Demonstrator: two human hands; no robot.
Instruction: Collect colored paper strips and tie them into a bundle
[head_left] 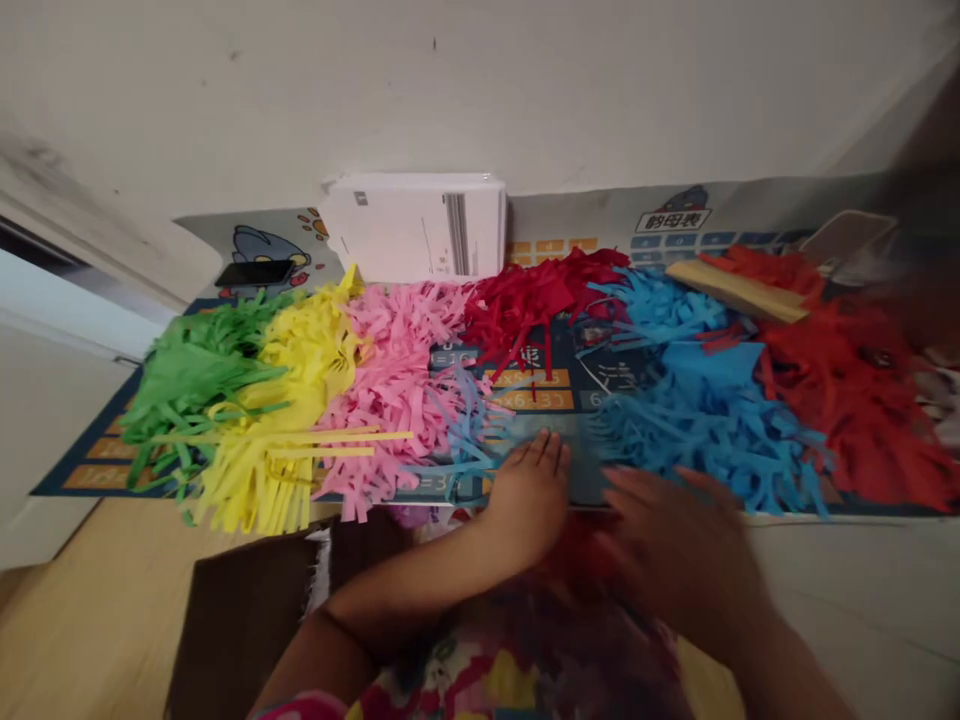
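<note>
Fringed paper spans a dark-blue printed tabletop, its sorting by colour apparently well advanced; from left, a shredded green paper heap meets a shredded yellow paper heap; yellow paper strips lie loose across it and onto a shredded pink paper heap; loose light-blue paper strips, seemingly left to gather, lie beside the pink; a shredded crimson paper heap sits behind; the left hand is palm-down at the front edge, fingers close together, nothing seen in its grasp; the right hand is too blurred to tell whether it holds anything; beyond it lies a shredded blue paper heap, touching a shredded red paper heap; around them, a flat black phone and a white printed paper stack stand clear at the back; a flat yellow bar lies across blue and red, somewhat in the way.
</note>
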